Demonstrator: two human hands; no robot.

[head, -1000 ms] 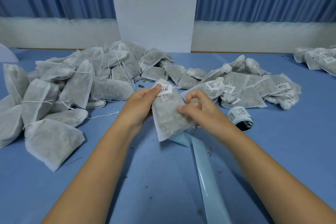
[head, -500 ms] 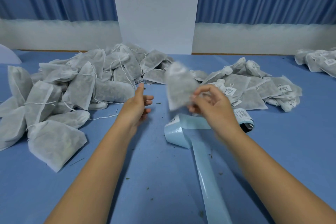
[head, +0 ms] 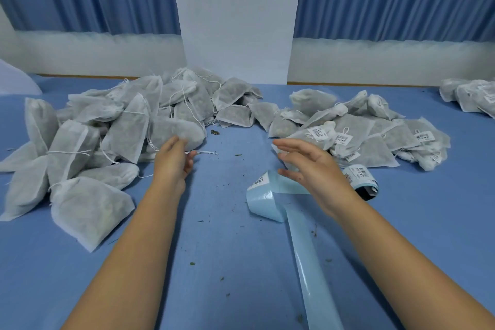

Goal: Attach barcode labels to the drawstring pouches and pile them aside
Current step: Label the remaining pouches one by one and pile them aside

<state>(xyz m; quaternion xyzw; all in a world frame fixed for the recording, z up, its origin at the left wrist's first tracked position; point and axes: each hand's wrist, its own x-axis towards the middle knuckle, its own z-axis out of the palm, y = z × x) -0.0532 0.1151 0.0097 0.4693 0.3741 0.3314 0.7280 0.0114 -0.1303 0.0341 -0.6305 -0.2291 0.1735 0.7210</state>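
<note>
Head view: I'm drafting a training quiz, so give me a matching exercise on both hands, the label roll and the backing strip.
1 left hand
2 right hand
3 label roll
4 backing strip

A trails toward the camera
B lies beside the labelled pile
C open, over the strip's curled end
D at the unlabelled pile's edge

Pairs: 1-D, 2-C, 3-B, 4-A

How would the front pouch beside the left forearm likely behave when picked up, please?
The pouch probably flops, since its thin fabric bulges over loose filling. It likely feels light for its size; the filling looks dry and flaky. The matte cloth should grip well.
</note>
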